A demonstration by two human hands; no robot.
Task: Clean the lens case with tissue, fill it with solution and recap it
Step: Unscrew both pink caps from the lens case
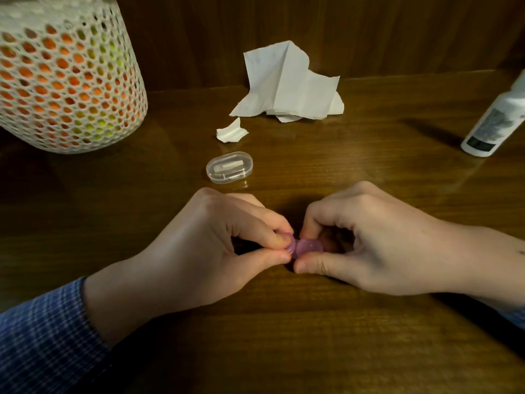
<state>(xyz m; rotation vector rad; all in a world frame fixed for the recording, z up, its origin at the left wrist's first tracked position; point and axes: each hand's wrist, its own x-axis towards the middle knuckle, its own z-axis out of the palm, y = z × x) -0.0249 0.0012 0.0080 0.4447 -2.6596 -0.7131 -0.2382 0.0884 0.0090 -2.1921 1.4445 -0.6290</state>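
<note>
At the near middle of the wooden table, just below centre: small pink lens case, pinched from both sides. Long axis running nine to three o'clock, one end toward each hand. Left hand at nine o'clock of the case, thumb and curled forefinger closed on the left cap. Right hand at three o'clock, thumb underneath and forefinger arched over, closed on the right side; remaining fingers curled, whatever lies beneath them hidden. Both hands equally near, touching the case, fingertips almost meeting over its middle.

Impossible to tell whether the caps sit tight or loose, or whether any liquid lies inside.

At twelve o'clock of the case, well apart: clear oval box, closed. Farther out on the same line, a torn scrap of tissue, then the large crumpled tissue by the back wall. Solution bottle at two o'clock, near the right edge, upright, closer to the right hand. White mesh basket at ten o'clock, orange and green shapes showing through.

Probably a cap-twisting step, judging by the opposed grips along the axis.
</note>
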